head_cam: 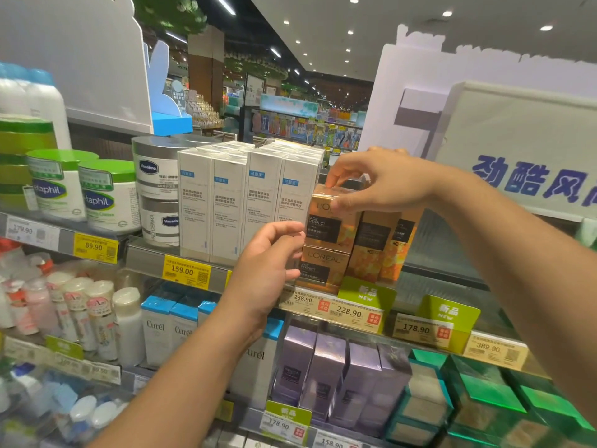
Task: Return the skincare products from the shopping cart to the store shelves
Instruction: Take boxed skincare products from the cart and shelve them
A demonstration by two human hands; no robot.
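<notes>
A gold L'Oreal box (326, 221) sits stacked on a second gold L'Oreal box (323, 268) on the upper shelf (145, 257). My right hand (384, 182) grips the top of the upper box from above with thumb and fingers. My left hand (269, 263) rests against the left side of both gold boxes with its fingers loosely curved. More gold boxes (384, 247) stand just to the right. The shopping cart is out of view.
White boxes (245, 202) stand left of the gold ones, then Vaseline jars (158, 189) and Cetaphil tubs (106, 195). Purple boxes (326, 376), green boxes (478, 399) and Curel boxes (158, 331) fill the shelf below. A white sign (523, 150) hangs at right.
</notes>
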